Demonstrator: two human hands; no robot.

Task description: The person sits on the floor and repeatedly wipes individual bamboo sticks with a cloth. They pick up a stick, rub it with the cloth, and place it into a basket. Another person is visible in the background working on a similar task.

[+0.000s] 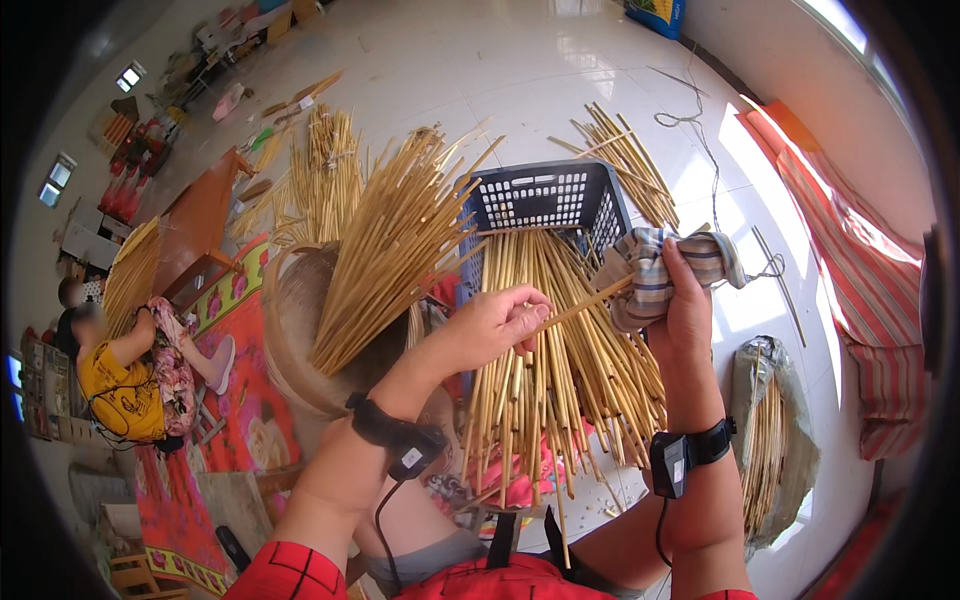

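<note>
Between the thumb and fingers of my left hand (499,322) is one end of a thin straw-coloured stalk (589,300). The stalk slants up to the right into a folded striped cloth (652,270). My right hand (686,315) grips that cloth around the stalk, thumb on top. Below both hands, a thick spread of yellow stalks (525,375) leans out of a dark plastic crate (540,195) towards my lap. Left of the crate, a large bundle of stalks (405,240) stands tilted in a round woven basket (300,330).
More stalks (630,165) lie on the tiled floor behind the crate. A plastic-wrapped stalk bundle (765,442) lies at right. Tied stalks (326,157) stand behind the basket. A seated person (131,382) works at left on a floral mat (255,412), near a wooden bench (199,217).
</note>
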